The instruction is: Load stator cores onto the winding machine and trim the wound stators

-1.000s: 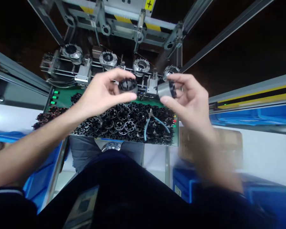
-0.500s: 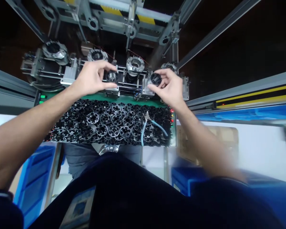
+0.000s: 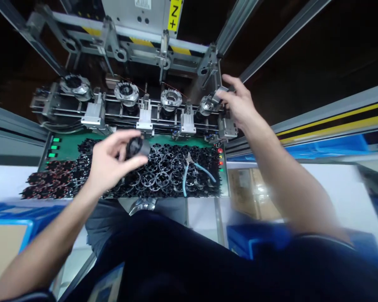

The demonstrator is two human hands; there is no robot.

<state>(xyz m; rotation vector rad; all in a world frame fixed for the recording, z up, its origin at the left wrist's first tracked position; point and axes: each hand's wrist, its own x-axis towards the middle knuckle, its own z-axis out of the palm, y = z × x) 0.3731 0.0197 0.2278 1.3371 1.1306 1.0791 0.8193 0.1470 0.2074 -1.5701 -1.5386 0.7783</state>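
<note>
My left hand (image 3: 111,157) pinches a short grey-and-black cylinder, apparently a stator core (image 3: 139,147), between thumb and fingers. It hovers above the left-middle of a spread of black ring-shaped parts (image 3: 164,180). Farther off to the right, my right hand (image 3: 241,105) grips another grey stator core (image 3: 219,95), partly covered by the fingers. This core is beside the rightmost round metal holder (image 3: 206,105); whether the two touch I cannot tell. Three more holders stand in the row, among them the middle-right holder (image 3: 171,100) with an open centre.
Pliers with light blue handles (image 3: 189,170) lie spread on the black parts. Parts with copper-coloured wire (image 3: 53,178) are piled at the left. Above the holders runs a machine frame (image 3: 138,50) with yellow-black stripes. A cardboard box (image 3: 255,193) and blue bins (image 3: 255,239) are at lower right.
My left hand has drawn back from the machine toward me with its core. My right hand has moved out to the rightmost holder, still gripping its core. The view has shifted, showing more of the machine.
</note>
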